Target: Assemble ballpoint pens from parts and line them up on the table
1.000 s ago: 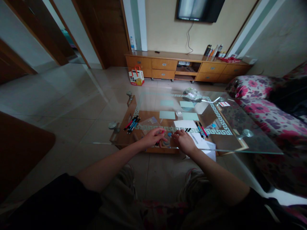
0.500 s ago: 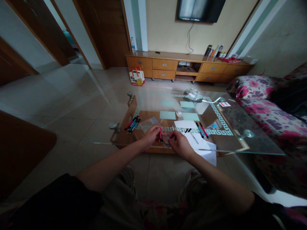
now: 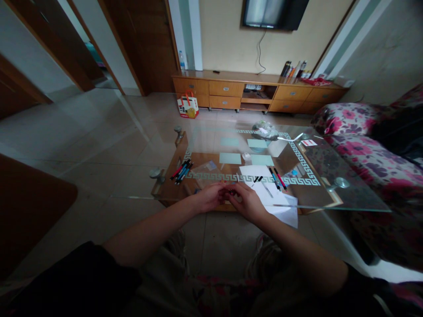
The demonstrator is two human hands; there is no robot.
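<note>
Over the near edge of the glass table (image 3: 211, 143), my two hands meet. My left hand (image 3: 211, 197) is closed on a red-and-black pen (image 3: 230, 191), mostly hidden by the fingers. My right hand (image 3: 247, 200) touches the left one, its thumb and fingers closed on the same pen. To the left lies a bunch of red, blue and black pens (image 3: 181, 171). White paper (image 3: 254, 171) lies to the right, with small black pieces (image 3: 257, 179) and a thin clear pen part (image 3: 267, 189) on it. Further right are a blue pen and a red pen (image 3: 280, 178).
A plastic bag (image 3: 265, 130) sits at the table's far side, near a red-and-white card (image 3: 309, 143). A flowered sofa (image 3: 357, 147) stands at the right. Beyond the table are a carton bag (image 3: 188, 107) and a long wooden cabinet (image 3: 225, 88).
My hands have come together and moved slightly lower. The red pen, plainly visible in my left hand before, is now mostly covered by the fingers of both hands.
</note>
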